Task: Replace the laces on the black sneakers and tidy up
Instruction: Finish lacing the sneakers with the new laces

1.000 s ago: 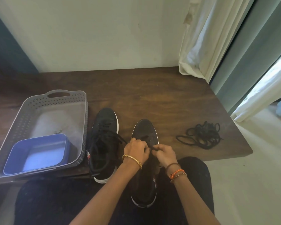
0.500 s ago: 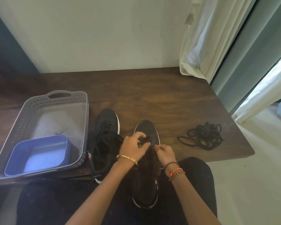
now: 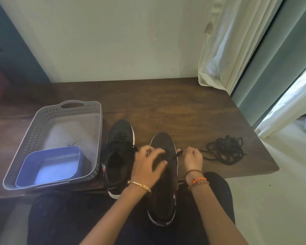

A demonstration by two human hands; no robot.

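The right sneaker [image 3: 163,174] lies half on the person's lap, toe at twelve o'clock, so the eyelets face up. Left hand [image 3: 147,164] steadies it with spread fingers, while right hand [image 3: 193,159] pinches a lace [image 3: 175,155] end, drawing it toward three o'clock.

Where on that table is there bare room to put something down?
The widest bare stretch of table runs behind the two sneakers to the wall, between the grey basket and the curtain. The front edge is crowded: basket, sneakers, both hands and the lace pile.
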